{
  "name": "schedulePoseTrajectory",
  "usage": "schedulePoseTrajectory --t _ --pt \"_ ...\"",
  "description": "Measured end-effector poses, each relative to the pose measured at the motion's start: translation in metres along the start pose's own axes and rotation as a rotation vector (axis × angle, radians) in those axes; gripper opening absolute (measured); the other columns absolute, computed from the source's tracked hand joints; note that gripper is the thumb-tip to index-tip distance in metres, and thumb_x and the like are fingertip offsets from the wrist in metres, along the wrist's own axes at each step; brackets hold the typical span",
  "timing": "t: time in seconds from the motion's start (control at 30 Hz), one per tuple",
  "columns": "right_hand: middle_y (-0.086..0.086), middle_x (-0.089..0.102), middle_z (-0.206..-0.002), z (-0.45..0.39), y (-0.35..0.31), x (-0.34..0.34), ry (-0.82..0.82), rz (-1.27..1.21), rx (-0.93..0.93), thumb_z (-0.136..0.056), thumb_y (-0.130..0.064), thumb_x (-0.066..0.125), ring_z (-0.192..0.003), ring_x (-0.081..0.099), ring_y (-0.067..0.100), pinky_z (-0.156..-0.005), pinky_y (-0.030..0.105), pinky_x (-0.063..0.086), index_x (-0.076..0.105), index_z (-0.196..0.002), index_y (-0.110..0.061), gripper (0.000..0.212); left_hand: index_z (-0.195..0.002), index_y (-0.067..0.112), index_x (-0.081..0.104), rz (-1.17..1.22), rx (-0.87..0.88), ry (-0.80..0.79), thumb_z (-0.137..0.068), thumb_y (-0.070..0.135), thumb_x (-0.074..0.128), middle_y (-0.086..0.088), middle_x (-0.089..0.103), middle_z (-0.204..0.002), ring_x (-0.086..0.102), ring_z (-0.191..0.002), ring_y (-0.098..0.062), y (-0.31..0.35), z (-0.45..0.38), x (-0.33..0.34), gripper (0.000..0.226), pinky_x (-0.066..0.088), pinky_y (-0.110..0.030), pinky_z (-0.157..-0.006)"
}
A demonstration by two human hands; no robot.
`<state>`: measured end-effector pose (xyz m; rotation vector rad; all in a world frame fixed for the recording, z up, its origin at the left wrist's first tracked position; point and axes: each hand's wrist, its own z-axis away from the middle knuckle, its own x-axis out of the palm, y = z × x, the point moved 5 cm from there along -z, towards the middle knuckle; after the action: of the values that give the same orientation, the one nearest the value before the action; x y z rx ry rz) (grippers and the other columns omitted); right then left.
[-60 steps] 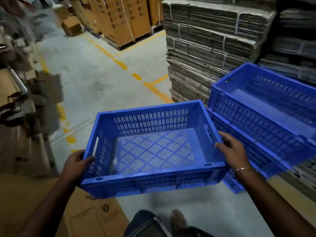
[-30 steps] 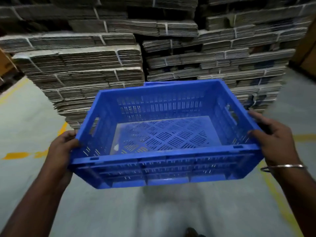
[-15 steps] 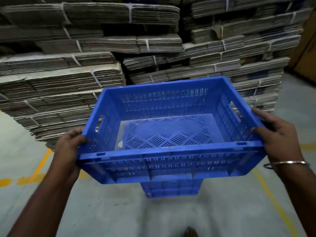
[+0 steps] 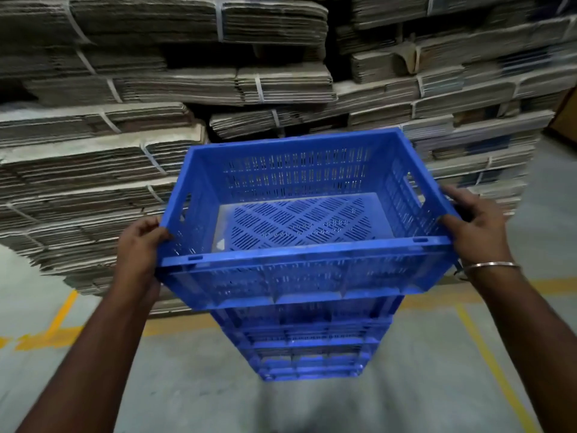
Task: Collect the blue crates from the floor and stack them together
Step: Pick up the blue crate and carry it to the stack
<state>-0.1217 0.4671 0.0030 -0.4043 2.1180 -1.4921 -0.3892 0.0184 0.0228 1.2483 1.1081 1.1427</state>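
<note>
An empty blue perforated crate [image 4: 299, 226] is in the middle of the head view, held level right over a stack of blue crates [image 4: 309, 348] standing on the floor. My left hand [image 4: 139, 245] grips the crate's left rim near the front corner. My right hand [image 4: 474, 232] grips the right rim, with a metal bangle on the wrist. Whether the held crate touches the stack's top is hidden by its own front wall.
Tall piles of strapped flattened cardboard [image 4: 131, 157] rise close behind and to the left of the stack. The grey concrete floor [image 4: 421, 370] carries yellow painted lines. A brown carton edge [image 4: 566, 117] shows at far right.
I have turned from the aisle toward the cardboard piles, carrying the crate. The stack of blue crates has come into view under it, and the held crate now sits directly above it.
</note>
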Motion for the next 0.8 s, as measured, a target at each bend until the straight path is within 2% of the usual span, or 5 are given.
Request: schedulePoseTrajectory --t 0.2,0.43,0.53,0.7,0.8 --pt "-0.027 0.069 -0.088 -0.025 0.009 0.020 0.008 0.006 0.017 -0.082 0.016 0.052 -0.077 0.063 -0.012 -0.069 0.008 0.052 0.059 -0.129 -0.007 0.053 -0.067 0.020 0.057 0.000 -0.003 -0.039 -0.076 -0.006 0.051 0.010 0.064 -0.061 0.058 -0.053 -0.011 -0.012 -0.036 0.016 0.029 0.046 -0.020 -0.049" --pt "-0.010 0.069 -0.099 -0.028 0.025 0.033 0.039 -0.013 0.064 -0.081 0.015 0.054 -0.080 0.064 -0.009 -0.069 0.009 0.052 0.060 -0.127 -0.017 0.056 -0.077 0.019 0.062 -0.051 -0.007 -0.086 -0.080 -0.007 0.051 0.004 0.068 -0.069 0.062 -0.054 -0.013 -0.032 -0.057 0.012 0.028 0.050 -0.024 -0.049" --pt "0.005 0.065 -0.107 -0.025 0.025 0.035 0.054 -0.034 0.073 -0.082 0.013 0.053 -0.083 0.064 -0.002 -0.069 0.010 0.053 0.059 -0.125 -0.023 0.056 -0.082 0.020 0.063 -0.053 -0.007 -0.109 -0.082 -0.008 0.051 0.000 0.067 -0.079 0.062 -0.060 -0.014 -0.038 -0.062 0.009 0.031 0.051 -0.026 -0.054" --pt "0.000 0.067 -0.102 -0.017 0.027 0.034 0.077 -0.105 0.120 -0.085 0.006 0.055 -0.085 0.063 0.013 -0.064 0.013 0.052 0.063 -0.120 -0.023 0.046 -0.104 0.017 0.063 0.008 -0.024 -0.173 -0.087 -0.002 0.056 -0.004 0.067 -0.093 0.065 -0.069 -0.017 -0.045 -0.060 0.008 0.027 0.054 -0.022 -0.052" --pt "0.004 0.066 -0.100 -0.006 0.033 0.037 0.083 -0.158 0.159 -0.087 -0.006 0.058 -0.084 0.062 0.021 -0.067 0.030 0.051 0.068 -0.113 -0.020 0.031 -0.108 0.019 0.063 0.069 -0.016 -0.177 -0.091 0.003 0.057 -0.004 0.068 -0.098 0.067 -0.071 -0.014 -0.047 -0.053 0.008 0.024 0.055 -0.021 -0.055"
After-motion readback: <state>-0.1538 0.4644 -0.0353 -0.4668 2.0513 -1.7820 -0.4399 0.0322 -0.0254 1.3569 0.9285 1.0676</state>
